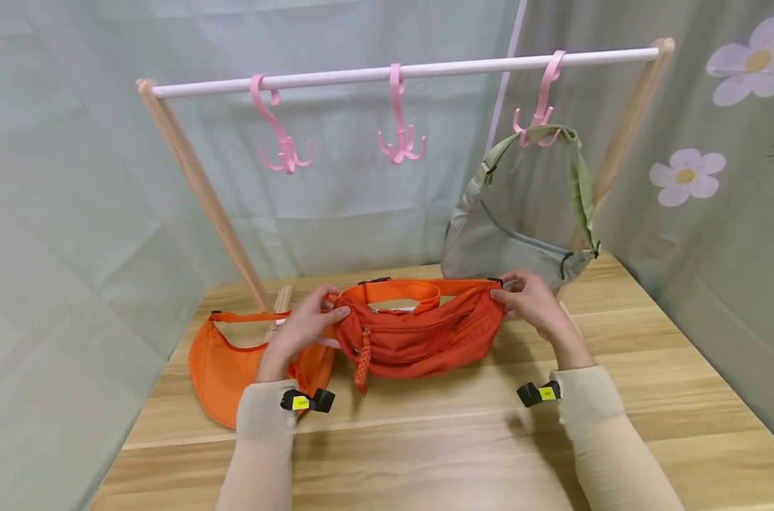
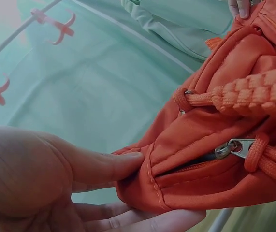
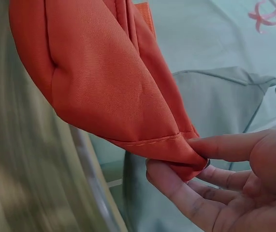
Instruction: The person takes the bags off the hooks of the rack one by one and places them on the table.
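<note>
A red-orange waist bag (image 1: 425,341) with an orange strap (image 1: 400,289) is held up by its two ends above the table. My left hand (image 1: 305,323) pinches its left end, thumb in front and fingers behind, near the zipper pull (image 2: 239,147) and braided cord (image 2: 258,94). At the other end, my right hand (image 1: 529,301) pinches the corner (image 3: 186,157) between thumb and fingers. An orange shoulder bag (image 1: 224,365) lies on the table, partly behind my left forearm. Behind my right hand hangs a grey-green bag (image 1: 508,252).
A white rail (image 1: 464,67) on wooden posts (image 1: 202,191) spans the back. Three pink hooks hang from it: a left hook (image 1: 287,152), a middle hook (image 1: 400,142) and a right hook (image 1: 543,106), which carries the grey-green bag's strap. Curtains surround the wooden table (image 1: 668,411).
</note>
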Demonstrator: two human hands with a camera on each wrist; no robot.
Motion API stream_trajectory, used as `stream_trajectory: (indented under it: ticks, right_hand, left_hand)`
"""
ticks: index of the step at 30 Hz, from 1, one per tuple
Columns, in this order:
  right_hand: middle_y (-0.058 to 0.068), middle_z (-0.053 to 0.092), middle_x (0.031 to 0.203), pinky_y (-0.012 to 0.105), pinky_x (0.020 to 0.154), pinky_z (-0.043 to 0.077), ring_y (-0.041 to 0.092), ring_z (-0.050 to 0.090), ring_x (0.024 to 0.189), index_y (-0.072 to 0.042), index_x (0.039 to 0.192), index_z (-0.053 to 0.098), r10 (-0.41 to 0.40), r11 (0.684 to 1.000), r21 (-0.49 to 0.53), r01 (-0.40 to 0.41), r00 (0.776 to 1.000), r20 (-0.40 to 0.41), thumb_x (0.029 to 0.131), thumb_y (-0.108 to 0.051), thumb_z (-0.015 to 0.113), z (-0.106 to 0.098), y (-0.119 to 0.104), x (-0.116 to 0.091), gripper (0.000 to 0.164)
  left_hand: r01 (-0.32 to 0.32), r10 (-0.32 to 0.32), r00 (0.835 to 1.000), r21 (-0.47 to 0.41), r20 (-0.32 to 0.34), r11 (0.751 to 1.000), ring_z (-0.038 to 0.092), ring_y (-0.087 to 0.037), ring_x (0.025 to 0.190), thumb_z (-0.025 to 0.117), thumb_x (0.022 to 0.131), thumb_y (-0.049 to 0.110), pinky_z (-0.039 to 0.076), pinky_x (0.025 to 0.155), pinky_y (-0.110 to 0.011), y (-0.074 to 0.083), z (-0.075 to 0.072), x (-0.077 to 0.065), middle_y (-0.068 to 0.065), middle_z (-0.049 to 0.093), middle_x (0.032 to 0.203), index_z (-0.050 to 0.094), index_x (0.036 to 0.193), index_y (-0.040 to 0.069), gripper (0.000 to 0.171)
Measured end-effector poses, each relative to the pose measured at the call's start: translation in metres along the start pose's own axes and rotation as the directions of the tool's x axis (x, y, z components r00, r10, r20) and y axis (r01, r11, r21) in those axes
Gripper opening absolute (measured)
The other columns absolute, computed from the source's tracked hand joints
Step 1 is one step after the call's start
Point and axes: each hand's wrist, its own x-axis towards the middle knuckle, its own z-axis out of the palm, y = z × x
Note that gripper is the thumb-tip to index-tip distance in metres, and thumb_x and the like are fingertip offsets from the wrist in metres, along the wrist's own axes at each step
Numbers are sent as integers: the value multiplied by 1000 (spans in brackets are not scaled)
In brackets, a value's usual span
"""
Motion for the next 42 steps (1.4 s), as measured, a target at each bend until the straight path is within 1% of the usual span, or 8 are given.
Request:
stream_trajectory:
  ticks: [7,13,20,26,29,33,39,42]
  right_hand:
    - [9,62,91,29,62,61,11,64,65,15,124,52,9,998,-56,-9,1000,-13,99,0,65,4,10,4,31]
    - [9,61,87,29,59,60,12,62,63,14,122,56,-21,990,-144,14,999,-46,98,-3,67,8,14,9,31]
    - [12,63,85,28,54,54,15,62,60,12,123,57,-38,963,-271,12,995,-89,98,-5,69,12,18,12,33]
    - [23,68,93,37,58,60,29,69,62,10,123,61,-62,935,-355,18,991,-115,97,-4,69,17,22,12,30]
    - [23,68,93,33,56,59,29,70,64,10,123,62,-62,927,-375,13,991,-120,97,-4,69,18,24,14,30]
    - [23,68,94,28,55,56,24,68,63,10,124,61,-55,923,-385,11,993,-105,97,-4,68,18,26,13,31]
    - [27,66,103,44,66,63,27,72,67,10,131,56,-12,942,-335,2,1000,-29,101,-4,61,16,28,11,34]
    - [28,65,106,47,71,64,24,72,72,11,135,54,7,951,-311,-3,1000,14,103,-6,57,16,28,10,36]
  left_hand:
    - [32,-32,999,37,-12,999,69,-37,99,56,109,12,64,71,-47,-7,8,5,-27,47,141,42,146,-1,42]
    - [42,-40,999,94,-21,995,69,-37,89,55,109,11,64,70,-46,-8,9,8,-27,48,136,43,148,0,42]
    - [62,-62,998,147,-2,987,69,-36,91,53,109,9,64,73,-44,-11,9,9,-29,47,140,43,151,1,44]
    - [76,-76,997,201,-7,977,69,-32,81,54,109,7,63,73,-45,-14,11,9,-27,53,136,47,147,1,39]
    - [72,-70,997,222,-15,972,70,-31,78,54,109,8,63,73,-44,-15,12,10,-26,54,138,49,146,2,38]
    - [60,-57,998,267,-19,962,73,-32,75,54,109,9,63,70,-42,-16,13,11,-27,56,140,49,148,4,40]
    - [62,-63,998,272,-5,960,73,-28,80,53,109,10,63,73,-43,-16,14,9,-28,58,139,49,150,5,41]
    - [67,-70,998,265,3,962,73,-26,86,52,110,12,63,76,-42,-16,13,8,-27,57,139,50,149,3,40]
